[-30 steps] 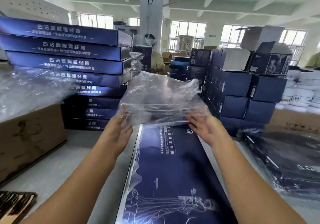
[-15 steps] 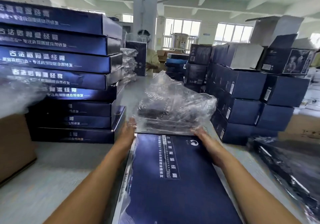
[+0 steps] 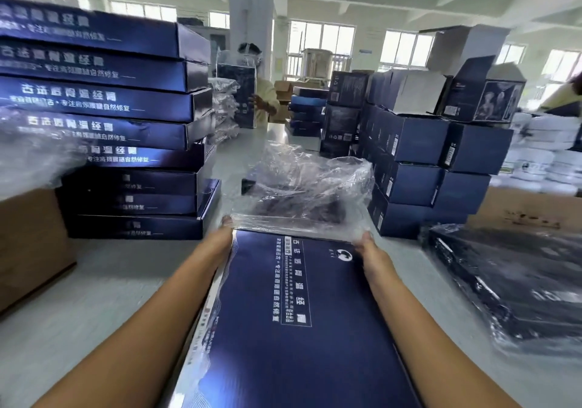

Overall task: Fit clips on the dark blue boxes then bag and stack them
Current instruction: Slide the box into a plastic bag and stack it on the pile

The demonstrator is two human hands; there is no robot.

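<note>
Flat dark blue box [image 3: 293,319] lies on the table [image 3: 104,284] right in front of me, long axis running straight away from my chest, far end between my hands. Left hand [image 3: 220,237] is at the far-left corner, right hand [image 3: 367,245] at the far-right; both pinch the mouth of the clear plastic bag [image 3: 302,187], which billows beyond the box end w/ only its rim over that edge. Can't tell the exact finger curl under the film. Both hands equally near, so imo next pull is toward me, along the length. Lid has white Chinese characters in a column, too small/blurred to read surely, plus a round logo. The stack of same boxes [image 3: 126,124] at left shows similar lettering; bagged boxes [image 3: 510,281] sit at right.
</note>
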